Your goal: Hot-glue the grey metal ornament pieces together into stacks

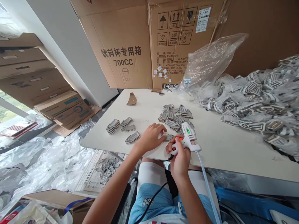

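My right hand [178,151] is wrapped round a white hot glue gun [189,133] with a small green display. Its orange nozzle end points left, close over a flat grey boat-shaped metal piece [168,137]. My left hand [153,135] has its fingers curled, thumb and fingertips gripping that piece's left end on the table. Behind the gun lies a loose heap of similar pieces [171,115]. To the left of my left hand are a neat stack [113,126] and several more pieces [133,137] lying flat.
The white table [144,107] holds a large pile of plastic-wrapped pieces [252,99] at right and a clear bag [207,62]. A cardboard box [128,40] stands at the back; a cardboard scrap [131,99] lies before it. A glue stick [206,183] and black cable [154,197] trail downward.
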The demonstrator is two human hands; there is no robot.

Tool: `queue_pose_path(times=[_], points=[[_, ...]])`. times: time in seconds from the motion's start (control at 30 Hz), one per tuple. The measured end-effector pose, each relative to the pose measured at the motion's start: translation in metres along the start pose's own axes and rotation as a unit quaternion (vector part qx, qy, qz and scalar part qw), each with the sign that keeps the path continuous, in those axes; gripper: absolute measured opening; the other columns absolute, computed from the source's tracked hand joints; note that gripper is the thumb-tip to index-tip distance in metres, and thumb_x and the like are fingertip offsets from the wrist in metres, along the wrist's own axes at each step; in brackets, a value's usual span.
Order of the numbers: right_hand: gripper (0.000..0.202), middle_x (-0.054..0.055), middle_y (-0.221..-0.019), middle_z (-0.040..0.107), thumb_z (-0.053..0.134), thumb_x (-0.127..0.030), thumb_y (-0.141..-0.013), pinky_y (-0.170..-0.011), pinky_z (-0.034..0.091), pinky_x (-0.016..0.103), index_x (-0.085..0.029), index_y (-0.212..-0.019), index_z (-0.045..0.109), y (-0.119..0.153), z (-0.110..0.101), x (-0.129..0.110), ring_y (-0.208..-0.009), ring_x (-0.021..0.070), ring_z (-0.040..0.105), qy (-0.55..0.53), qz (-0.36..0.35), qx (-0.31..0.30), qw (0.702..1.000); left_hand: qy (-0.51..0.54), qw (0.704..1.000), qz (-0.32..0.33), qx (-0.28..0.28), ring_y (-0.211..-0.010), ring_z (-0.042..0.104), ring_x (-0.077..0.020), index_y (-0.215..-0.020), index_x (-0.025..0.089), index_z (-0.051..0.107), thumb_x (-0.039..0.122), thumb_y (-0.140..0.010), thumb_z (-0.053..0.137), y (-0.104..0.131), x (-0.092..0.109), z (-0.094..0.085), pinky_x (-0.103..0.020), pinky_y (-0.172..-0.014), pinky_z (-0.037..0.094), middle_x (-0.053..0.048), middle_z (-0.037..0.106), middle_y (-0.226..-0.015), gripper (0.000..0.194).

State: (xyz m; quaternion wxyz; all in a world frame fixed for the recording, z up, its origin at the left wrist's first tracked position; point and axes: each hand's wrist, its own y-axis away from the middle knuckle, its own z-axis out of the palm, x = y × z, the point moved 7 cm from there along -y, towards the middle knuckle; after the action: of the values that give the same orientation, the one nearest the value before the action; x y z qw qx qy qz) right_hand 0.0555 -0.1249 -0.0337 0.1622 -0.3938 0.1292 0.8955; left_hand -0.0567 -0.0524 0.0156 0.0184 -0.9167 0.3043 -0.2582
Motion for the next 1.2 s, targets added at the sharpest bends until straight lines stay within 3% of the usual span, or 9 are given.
queue_pose_path(times=[0.1,0.37,0.57,0.73,0.9,1.03,1.2], points=[[0.022,-0.007,-0.065,0.053,0.075,-0.035,-0.092,-0.055,0.042,0.026,-0.023,-0.101,0.058,0.000,0.000,-0.001,-0.055,0.0121,0.046,0.005,0.003,-0.002,1.000,0.028,0.999,-0.018,-0.012,-0.095,0.068,-0.0240,-0.113,0.022,0.071,0.029,-0.097,0.064,0.002,-0.007,0.000,-0.037,-0.086,0.052,-0.005,0.074,-0.100,0.018],[0.028,-0.005,-0.074,0.057,0.079,-0.036,-0.087,-0.051,0.041,0.026,-0.022,-0.100,0.059,0.001,0.003,-0.001,-0.053,0.0109,0.046,0.004,0.012,-0.001,1.000,0.066,0.994,-0.081,-0.028,-0.084,0.068,-0.0223,-0.099,0.021,0.077,0.038,-0.092,0.070,0.008,-0.014,0.002,-0.032,-0.071,0.048,-0.005,0.074,-0.092,0.020],[0.034,-0.006,-0.071,0.055,0.080,-0.045,-0.088,-0.047,0.037,0.024,-0.022,-0.100,0.059,0.003,0.005,0.005,-0.050,0.0098,0.044,0.035,0.052,-0.058,0.996,0.180,0.975,-0.121,-0.035,-0.074,0.065,-0.0186,-0.086,0.021,0.074,0.046,-0.094,0.068,0.025,-0.023,-0.008,-0.029,-0.064,0.046,-0.002,0.073,-0.079,0.027],[0.038,-0.008,-0.060,0.050,0.079,-0.053,-0.091,-0.042,0.030,0.020,-0.022,-0.093,0.058,0.004,0.009,0.013,-0.043,0.0074,0.038,0.086,0.064,-0.125,0.986,0.390,0.902,-0.175,0.068,-0.064,0.062,-0.0131,-0.091,0.019,0.070,0.056,-0.089,0.076,0.040,-0.036,-0.021,-0.026,-0.062,0.050,-0.001,0.071,-0.080,0.037],[0.046,-0.011,-0.048,0.039,0.077,-0.063,-0.089,-0.039,0.023,0.020,-0.019,-0.092,0.066,0.007,0.011,0.015,-0.040,0.0065,0.027,0.173,0.067,-0.149,0.971,0.449,0.839,-0.230,0.206,-0.066,0.065,-0.0128,-0.104,0.018,0.071,0.049,-0.081,0.088,0.058,-0.044,-0.038,-0.026,-0.067,0.056,-0.002,0.072,-0.084,0.042],[0.048,-0.011,-0.047,0.036,0.076,-0.063,-0.091,-0.040,0.022,0.020,-0.016,-0.097,0.072,0.009,0.011,0.019,-0.042,0.0073,0.026,0.202,0.083,-0.174,0.960,0.439,0.830,-0.240,0.248,-0.067,0.068,-0.0132,-0.107,0.018,0.072,0.046,-0.083,0.087,0.067,-0.042,-0.049,-0.026,-0.069,0.057,-0.001,0.072,-0.083,0.040],[0.047,-0.010,-0.048,0.037,0.076,-0.063,-0.090,-0.040,0.022,0.021,-0.016,-0.097,0.074,0.010,0.009,0.022,-0.043,0.0079,0.025,0.205,0.083,-0.174,0.960,0.418,0.840,-0.238,0.249,-0.066,0.071,-0.0153,-0.107,0.018,0.072,0.043,-0.084,0.085,0.070,-0.036,-0.054,-0.028,-0.067,0.059,-0.001,0.072,-0.080,0.037]])
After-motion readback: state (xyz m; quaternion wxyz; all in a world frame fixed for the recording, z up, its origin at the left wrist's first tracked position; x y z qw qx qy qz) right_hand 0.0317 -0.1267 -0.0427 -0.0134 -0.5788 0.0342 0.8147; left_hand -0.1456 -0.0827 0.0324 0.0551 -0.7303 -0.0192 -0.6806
